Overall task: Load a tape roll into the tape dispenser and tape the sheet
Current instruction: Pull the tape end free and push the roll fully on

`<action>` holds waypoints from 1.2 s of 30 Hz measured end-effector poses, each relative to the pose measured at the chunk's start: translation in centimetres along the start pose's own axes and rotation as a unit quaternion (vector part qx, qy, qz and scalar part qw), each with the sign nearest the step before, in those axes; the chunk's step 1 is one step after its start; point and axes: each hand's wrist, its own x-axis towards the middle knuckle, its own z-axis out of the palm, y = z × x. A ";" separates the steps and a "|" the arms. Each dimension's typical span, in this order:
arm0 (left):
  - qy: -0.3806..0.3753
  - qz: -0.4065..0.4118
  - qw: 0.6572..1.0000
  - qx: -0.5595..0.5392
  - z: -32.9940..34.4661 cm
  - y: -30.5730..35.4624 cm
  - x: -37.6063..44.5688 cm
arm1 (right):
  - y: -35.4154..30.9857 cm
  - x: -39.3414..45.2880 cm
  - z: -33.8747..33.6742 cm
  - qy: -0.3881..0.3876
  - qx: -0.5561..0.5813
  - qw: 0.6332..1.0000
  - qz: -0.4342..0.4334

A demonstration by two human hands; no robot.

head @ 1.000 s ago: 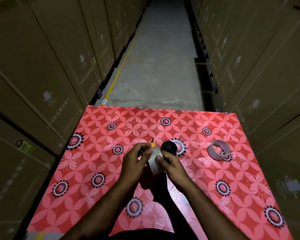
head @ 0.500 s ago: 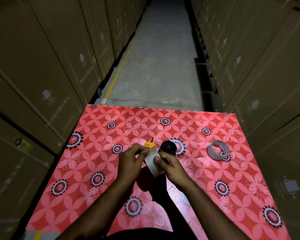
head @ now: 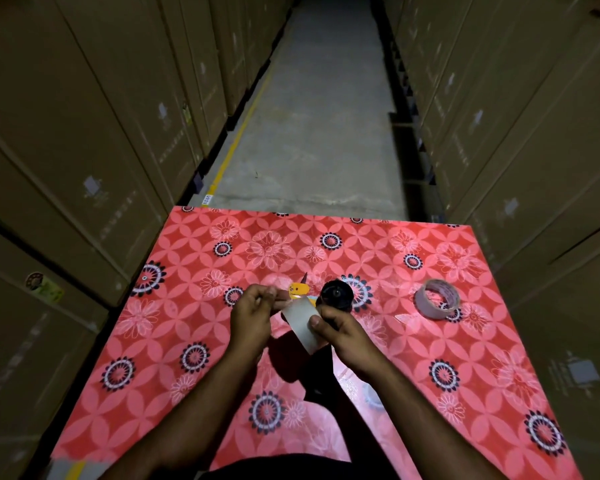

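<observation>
I hold a black tape dispenser (head: 336, 293) with a yellow plate (head: 298, 289) above the red flowered sheet (head: 174, 344) that covers the table. My right hand (head: 347, 336) grips the dispenser's body, its thumb pressed on a pale strip of tape (head: 300, 323). My left hand (head: 253, 317) pinches the strip's left end beside the yellow plate. The strip runs slanted between the two hands. A loose tape roll (head: 437, 299) lies flat on the sheet to the right, apart from both hands. The dispenser's lower part is hidden by my right hand.
Tall stacks of cardboard boxes (head: 84, 150) wall the table on the left and on the right (head: 534, 133). A concrete aisle (head: 319, 116) with a yellow floor line runs away beyond the table's far edge.
My left hand has drawn a little to the left, so more of the pale strip and the yellow plate show. The loose roll has not moved.
</observation>
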 end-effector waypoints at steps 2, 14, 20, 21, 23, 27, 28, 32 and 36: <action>-0.008 -0.030 0.998 -0.057 -0.1 -0.4 0.3 | 0.1 0.0 -0.2 -0.004 -0.017 1.000 -0.006; -0.121 -0.056 0.961 -0.244 0.1 -1.5 1.4 | 1.6 0.6 -2.6 0.112 -0.054 0.992 0.039; -0.045 -0.100 0.986 -0.123 -1.0 -2.7 2.2 | 1.1 0.9 -4.6 0.164 -0.172 0.971 0.009; -0.046 -0.106 0.990 -0.086 -1.2 -2.6 2.1 | 1.0 0.8 -4.8 0.168 -0.195 0.966 0.007; -0.092 -0.116 0.989 -0.015 -1.5 -2.1 1.7 | 0.8 0.9 -5.2 0.168 -0.233 0.958 0.001; -0.212 0.090 0.927 0.296 -0.9 -0.4 2.4 | 0.7 2.0 -5.6 0.153 -0.280 0.948 0.008; -0.234 0.145 0.890 0.365 -0.1 -0.2 2.8 | 0.7 2.4 -5.7 0.149 -0.284 0.947 0.008; -0.276 0.201 0.819 0.462 3.1 -0.3 4.3 | 0.1 4.0 -5.7 0.121 -0.303 0.945 -0.015; -0.265 0.215 0.815 0.468 4.0 -0.8 6.6 | -0.1 5.5 -6.3 0.093 -0.316 0.944 -0.029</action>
